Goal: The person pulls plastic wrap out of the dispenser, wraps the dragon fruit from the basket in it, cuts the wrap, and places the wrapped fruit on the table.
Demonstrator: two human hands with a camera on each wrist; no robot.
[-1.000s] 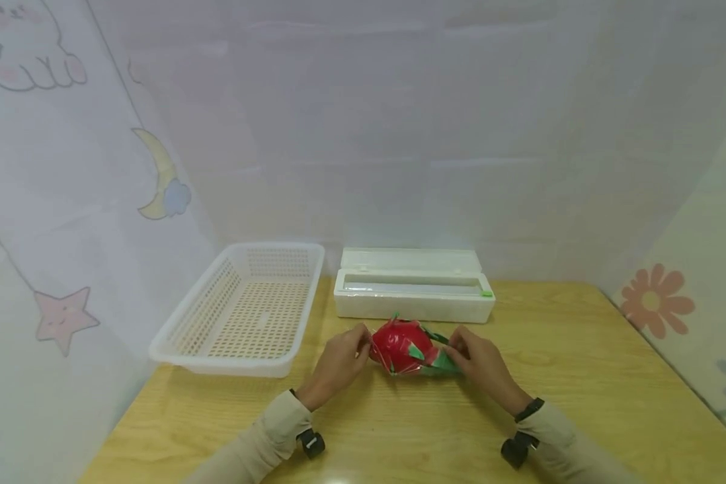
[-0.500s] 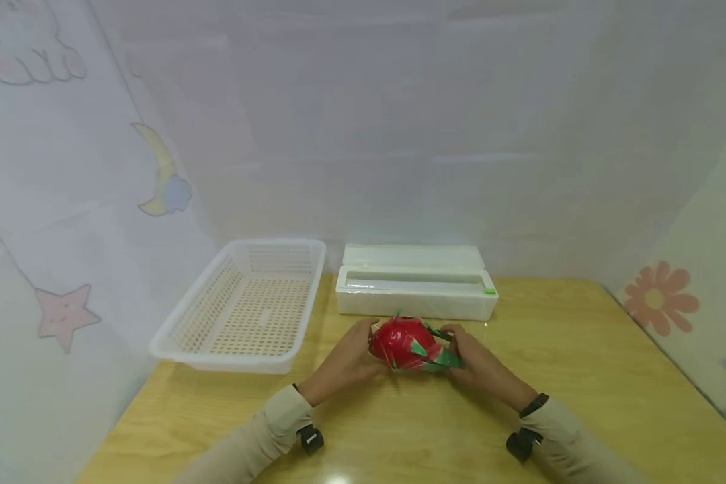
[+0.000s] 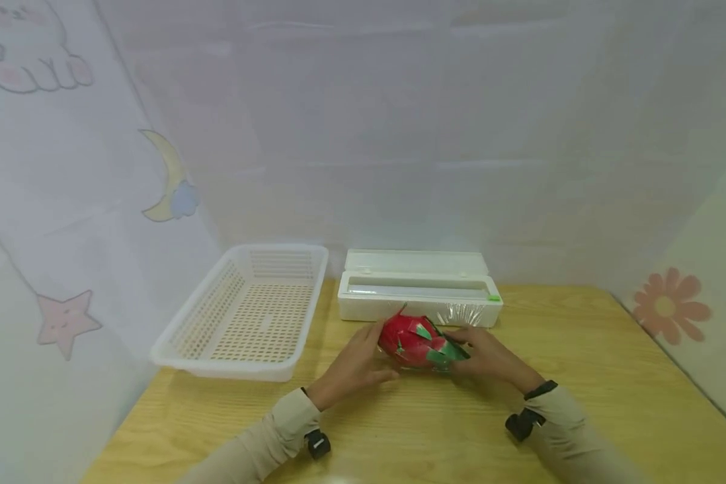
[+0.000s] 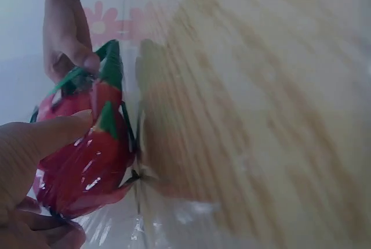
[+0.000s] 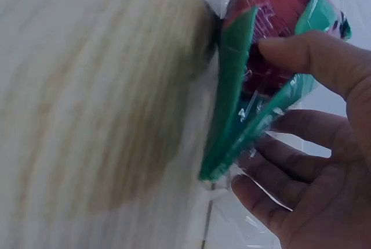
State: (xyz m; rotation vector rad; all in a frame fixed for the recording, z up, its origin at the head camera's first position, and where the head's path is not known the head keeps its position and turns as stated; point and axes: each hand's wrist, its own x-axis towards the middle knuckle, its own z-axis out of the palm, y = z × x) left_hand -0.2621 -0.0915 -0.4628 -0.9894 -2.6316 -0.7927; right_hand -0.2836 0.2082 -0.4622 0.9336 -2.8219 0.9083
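Note:
A red dragon fruit [image 3: 414, 341] with green leaf tips lies on its side between both hands, glossy with clear cling film. My left hand [image 3: 355, 363] holds its rounded left end; in the left wrist view the thumb [image 4: 64, 130] reaches over the red skin, the other fingers bent under the end. At the leafy right end is my right hand [image 3: 490, 356]. Its thumb [image 5: 301, 51] presses on the wrapped fruit [image 5: 275, 5] in the right wrist view, while the fingers [image 5: 290, 173] bend behind the leaves, partly hidden.
Behind the fruit stands a long white cling film box [image 3: 363, 309] with its lid raised and a roll inside. A white slotted plastic basket [image 3: 281, 370] sits to the left on the wooden table [image 3: 399, 430]. Printed cloth [image 3: 399, 134] hangs behind.
The hands go from pinching at the ends to wrapping round the fruit. The dragon fruit has turned and shifted slightly right. Wrinkled, shiny film now shows before the box.

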